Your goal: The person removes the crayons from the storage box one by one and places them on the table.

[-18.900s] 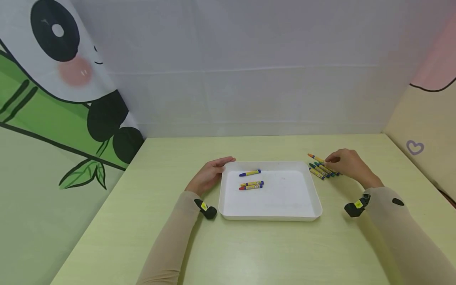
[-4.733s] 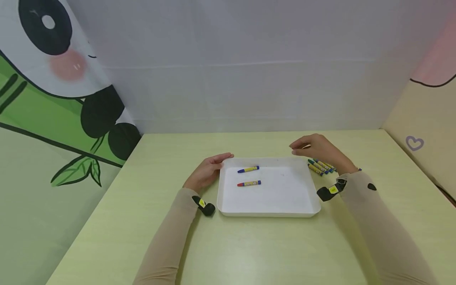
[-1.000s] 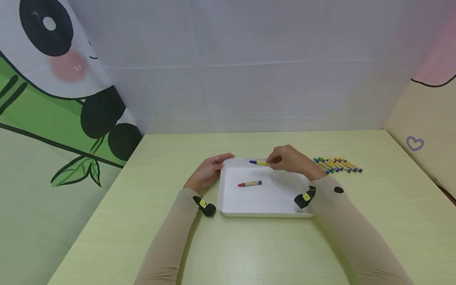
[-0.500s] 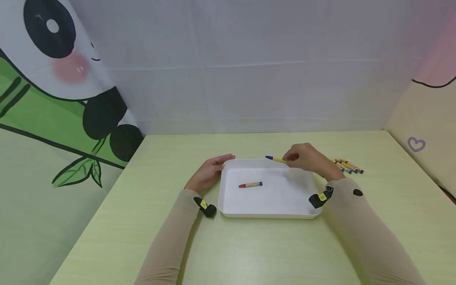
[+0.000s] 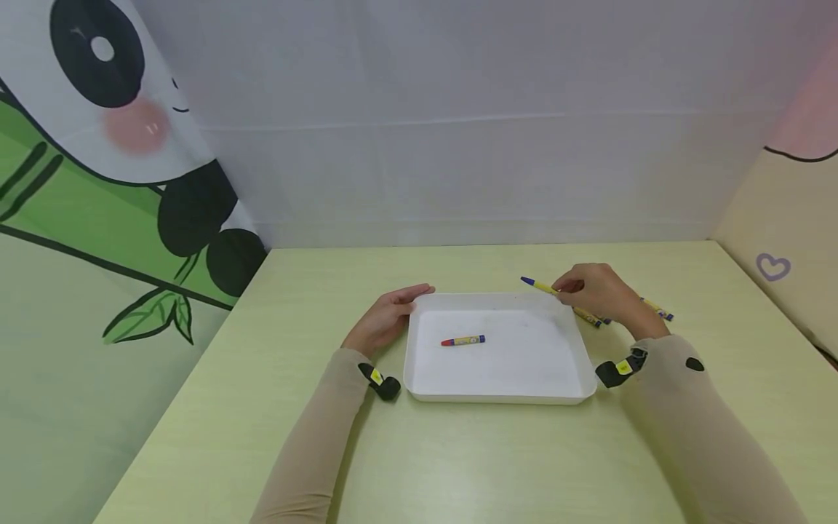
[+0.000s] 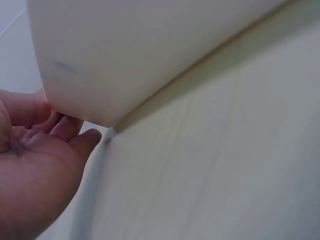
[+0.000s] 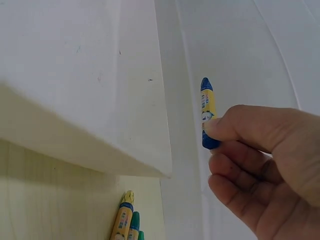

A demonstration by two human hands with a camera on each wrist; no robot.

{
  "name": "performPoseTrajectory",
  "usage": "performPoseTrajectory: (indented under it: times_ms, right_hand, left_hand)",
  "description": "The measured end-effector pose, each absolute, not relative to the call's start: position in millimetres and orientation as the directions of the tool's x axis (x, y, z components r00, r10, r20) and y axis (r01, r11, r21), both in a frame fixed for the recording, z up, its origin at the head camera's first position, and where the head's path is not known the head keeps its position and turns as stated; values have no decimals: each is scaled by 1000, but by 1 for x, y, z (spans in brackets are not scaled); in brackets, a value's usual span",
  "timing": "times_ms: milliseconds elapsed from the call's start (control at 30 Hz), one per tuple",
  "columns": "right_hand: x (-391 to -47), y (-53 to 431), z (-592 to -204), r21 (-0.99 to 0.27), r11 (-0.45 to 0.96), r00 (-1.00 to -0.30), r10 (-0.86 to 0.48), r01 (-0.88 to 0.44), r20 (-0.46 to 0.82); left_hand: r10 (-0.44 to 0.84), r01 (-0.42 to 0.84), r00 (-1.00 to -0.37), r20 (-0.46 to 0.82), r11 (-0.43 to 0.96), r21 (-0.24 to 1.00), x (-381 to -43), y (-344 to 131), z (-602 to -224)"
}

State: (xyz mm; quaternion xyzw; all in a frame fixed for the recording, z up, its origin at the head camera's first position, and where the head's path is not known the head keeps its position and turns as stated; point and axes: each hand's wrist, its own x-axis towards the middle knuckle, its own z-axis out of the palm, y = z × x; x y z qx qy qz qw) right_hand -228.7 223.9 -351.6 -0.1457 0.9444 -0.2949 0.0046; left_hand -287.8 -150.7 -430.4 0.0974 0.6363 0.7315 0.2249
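My left hand [image 5: 380, 322] holds the far left corner of the white tray [image 5: 500, 398]; in the left wrist view its thumb [image 6: 30, 109] is on the tray wall, other fingers behind the corner. My right hand [image 5: 604, 297] pinches a blue crayon [image 5: 538, 284] with a yellow wrapper, above the table beyond the tray's far right corner. In the right wrist view that crayon [image 7: 206, 102] points away, thumb across its rear part. A red crayon [image 5: 463, 340] lies in the tray, left of its middle. Several crayons [image 5: 586, 317] lie right of the tray, partly hidden by my right hand.
The right wrist view shows a yellow crayon [image 7: 123, 220] and green ones beside the tray wall. A white backdrop [image 5: 484, 182] stands behind the table [image 5: 458, 466]. Printed panels rise at left and right.
Earlier, three crayons lay in the tray; only the red one lies there now. In the last second my right hand has carried the blue crayon from over the tray rightward, past its far right corner.
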Motion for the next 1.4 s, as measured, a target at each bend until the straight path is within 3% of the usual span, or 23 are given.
performPoseTrajectory:
  times_ms: [367,1400]
  right_hand:
    - [-219,248,-360,-549,809,-976,-204,-211,74]
    - [-194,276,-394,-560,812,-982,-187,-165,18]
  left_hand:
    - [450,-206,-880,-151,-76,976,-287,-152,-433]
    - [456,-206,-876,-157,-60,977,-282,-156,-430]
